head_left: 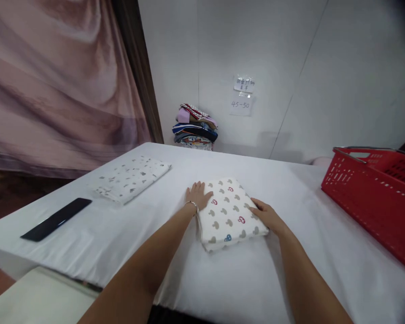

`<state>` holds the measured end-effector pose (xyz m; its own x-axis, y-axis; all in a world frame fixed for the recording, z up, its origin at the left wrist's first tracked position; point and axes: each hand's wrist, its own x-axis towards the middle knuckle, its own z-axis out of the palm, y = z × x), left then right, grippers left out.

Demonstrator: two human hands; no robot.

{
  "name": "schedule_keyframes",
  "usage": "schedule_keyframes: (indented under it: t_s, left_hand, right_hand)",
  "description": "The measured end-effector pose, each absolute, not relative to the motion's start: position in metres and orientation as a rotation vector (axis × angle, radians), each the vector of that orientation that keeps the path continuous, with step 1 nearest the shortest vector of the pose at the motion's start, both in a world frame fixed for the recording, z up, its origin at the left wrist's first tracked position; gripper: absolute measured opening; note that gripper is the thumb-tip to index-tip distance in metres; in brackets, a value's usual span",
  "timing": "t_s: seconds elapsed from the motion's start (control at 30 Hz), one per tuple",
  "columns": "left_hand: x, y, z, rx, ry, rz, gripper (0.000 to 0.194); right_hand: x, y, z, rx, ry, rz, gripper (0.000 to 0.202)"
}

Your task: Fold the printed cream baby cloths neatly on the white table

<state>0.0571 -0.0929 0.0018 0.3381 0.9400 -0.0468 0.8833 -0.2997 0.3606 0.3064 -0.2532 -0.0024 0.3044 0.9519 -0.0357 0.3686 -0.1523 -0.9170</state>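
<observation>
A folded white cloth [227, 209] printed with grey, red and blue mushrooms lies on the white-covered table in front of me. My left hand [197, 197], with a bracelet at its wrist, rests on the cloth's left edge, fingers spread. At the right edge, my right hand [267, 216] holds the cloth, its thumb on top and its other fingers along the side, partly hidden. Off to the left is another folded white cloth [133, 177] with small dark prints, touched by neither hand.
A black flat phone-like object [57, 219] lies at the table's left. On the right stands a red plastic basket [367, 202]. Stacked folded fabrics [195, 128] sit by the back wall, near paper signs [242, 104]. A pinkish curtain [64, 81] hangs at left.
</observation>
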Motion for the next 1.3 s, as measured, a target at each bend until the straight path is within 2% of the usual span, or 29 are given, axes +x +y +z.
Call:
schedule_keyframes:
  t_s: [0.17,0.3,0.4,0.67,0.77,0.87,1.03,1.17,1.3]
  left_hand:
    - [0.050,-0.092,0.001,2.012,1.528,0.713,0.048]
    - [0.025,-0.094,0.001,1.792,1.621,0.955,0.038]
    - [0.009,-0.097,0.001,1.590,1.627,0.878,0.035]
    - [0.007,-0.100,0.001,1.584,1.589,0.651,0.038]
    - [0.010,-0.096,0.001,1.625,1.600,0.620,0.041]
    - [0.013,-0.091,-0.001,1.650,1.609,0.613,0.036]
    - [0.014,-0.085,-0.007,1.631,1.610,0.601,0.027]
    - [0.012,-0.080,-0.009,1.593,1.622,0.615,0.038]
    - [0.012,-0.071,-0.004,1.576,1.636,0.602,0.047]
  right_hand:
    - [0.279,-0.261,0.016,-1.786,-1.351,0.438,0.047]
    - [0.241,-0.265,0.026,-1.643,-1.564,0.549,0.046]
    - [0.221,-0.254,0.031,-1.661,-1.695,0.623,0.045]
    - [0.192,-0.200,0.030,-1.871,-2.108,0.357,0.052]
    - [0.179,-0.201,0.012,-1.902,-2.208,0.362,0.059]
    - [0.172,-0.207,0.002,-1.923,-2.224,0.279,0.059]
    - [0.164,-0.225,0.016,-1.824,-2.219,0.323,0.055]
    - [0.147,-0.263,0.025,-1.630,-2.316,0.363,0.059]
    - [0.138,-0.293,0.011,-1.618,-2.329,0.232,0.069]
